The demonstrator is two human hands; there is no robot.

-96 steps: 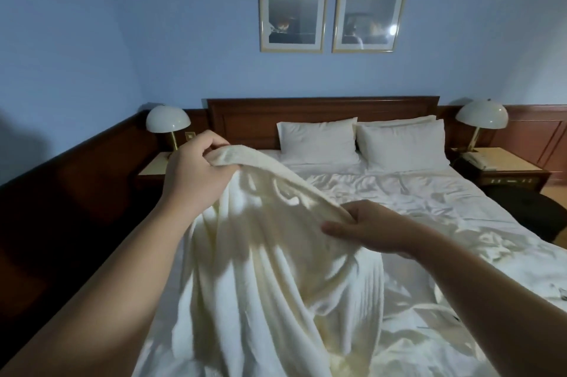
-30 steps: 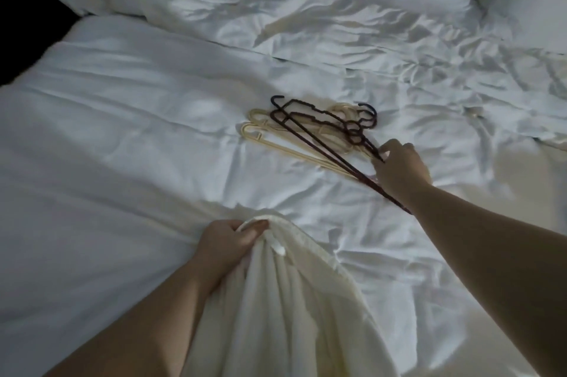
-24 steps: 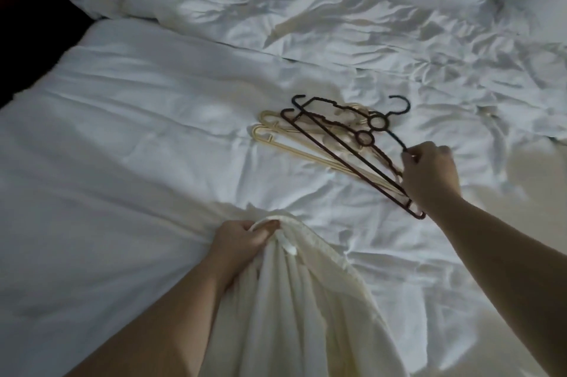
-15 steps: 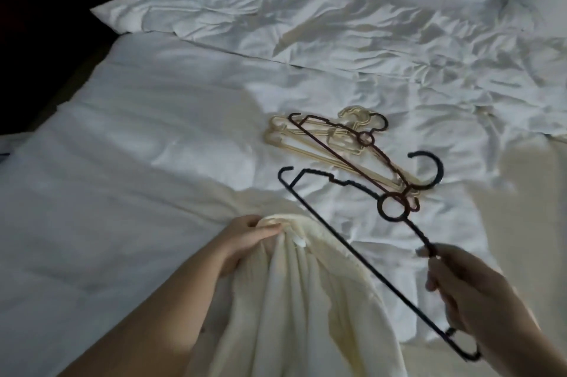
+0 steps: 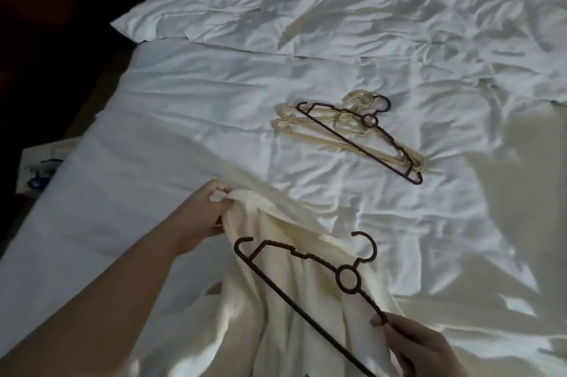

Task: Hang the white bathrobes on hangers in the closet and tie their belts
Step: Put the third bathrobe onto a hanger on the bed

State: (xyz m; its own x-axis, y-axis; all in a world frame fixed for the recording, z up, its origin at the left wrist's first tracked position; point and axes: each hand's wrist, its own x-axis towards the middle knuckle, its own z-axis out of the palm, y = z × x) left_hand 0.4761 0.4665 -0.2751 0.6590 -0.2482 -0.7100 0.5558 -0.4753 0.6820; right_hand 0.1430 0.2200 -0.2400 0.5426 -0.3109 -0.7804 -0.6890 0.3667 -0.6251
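Progress stood at an early stage. Left hand (image 5: 202,217) pinched the collar edge of one robe (image 5: 294,300), fingers curled round the fabric, and held it raised above the bed (image 5: 184,106); the rest of the robe draped down toward the person. Right hand (image 5: 420,349) gripped the right arm of a dark hanger (image 5: 303,278), fingers closed round the thin bar, with the hanger held in front of the robe and its hook pointing up and away. The hanger was not yet inside the robe's shoulders. A pile of spare hangers (image 5: 349,134), cream ones with a dark one on top, lay further up the bed, well apart from both hands. No closet, belt or second robe was in view. Judged remaining: seating this robe on the hanger, hanging it, tying the belt, then repeating for the others.
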